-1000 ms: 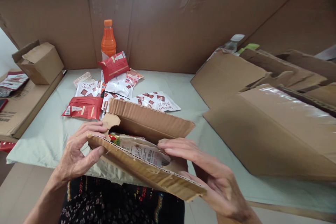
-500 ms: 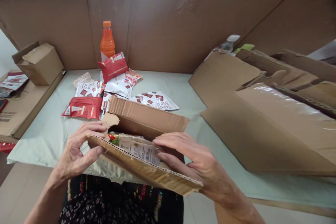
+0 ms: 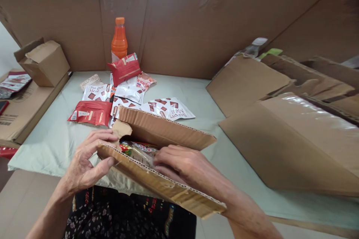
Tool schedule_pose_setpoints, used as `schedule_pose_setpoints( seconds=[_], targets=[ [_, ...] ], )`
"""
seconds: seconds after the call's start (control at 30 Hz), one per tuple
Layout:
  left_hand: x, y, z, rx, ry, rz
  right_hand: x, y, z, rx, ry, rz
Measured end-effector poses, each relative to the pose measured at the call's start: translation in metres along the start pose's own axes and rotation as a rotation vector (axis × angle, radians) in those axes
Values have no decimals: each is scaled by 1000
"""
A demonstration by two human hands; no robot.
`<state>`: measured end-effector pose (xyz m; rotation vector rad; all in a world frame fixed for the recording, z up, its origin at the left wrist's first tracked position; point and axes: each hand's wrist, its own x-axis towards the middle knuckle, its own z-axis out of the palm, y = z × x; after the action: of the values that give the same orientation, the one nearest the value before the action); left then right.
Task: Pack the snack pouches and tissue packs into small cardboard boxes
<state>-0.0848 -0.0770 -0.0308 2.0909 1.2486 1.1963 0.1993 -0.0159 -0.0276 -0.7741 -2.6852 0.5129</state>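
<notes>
An open cardboard box (image 3: 165, 188) is tilted at the table's front edge, its long flaps spread apart. My left hand (image 3: 86, 160) grips its left end, with the thumb on the near flap and the fingers by the small torn side flap. My right hand (image 3: 182, 162) reaches inside from the right, its fingers closed at a clear printed plastic packet (image 3: 141, 155); the fingertips are partly hidden. More colourful wrapping shows beneath the far flap. Just beyond the box lie white Su-per Meal pouches (image 3: 168, 108) and a red packet (image 3: 91, 112).
An orange drink bottle (image 3: 119, 41) stands at the back behind another red packet (image 3: 125, 68). Large open cardboard boxes (image 3: 283, 149) fill the right side. At left, a small carton (image 3: 46, 61) sits on a flat box (image 3: 30, 115). A tall cardboard wall (image 3: 179, 22) closes the back.
My right hand has moved left and deeper into the box, and its fingers have closed in on the packet. The left hand keeps its hold. The view has shifted slightly.
</notes>
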Motion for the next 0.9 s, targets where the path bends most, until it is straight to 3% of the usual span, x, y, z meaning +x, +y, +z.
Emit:
schedule_pose_setpoints(
  seconds=[0.33,0.5,0.6,0.73,0.9],
  targets=[
    [0,-1,1,2,3,7,-2,0,-8,32,125,-38],
    [2,0,0,15,3,4,5,2,-6,-25,-57,-48],
    [2,0,0,27,4,18,7,4,-7,49,-128,-18],
    [1,0,0,19,1,6,5,6,-9,158,-34,-39],
    [1,0,1,8,-2,-15,4,2,-12,120,112,-48]
  ],
)
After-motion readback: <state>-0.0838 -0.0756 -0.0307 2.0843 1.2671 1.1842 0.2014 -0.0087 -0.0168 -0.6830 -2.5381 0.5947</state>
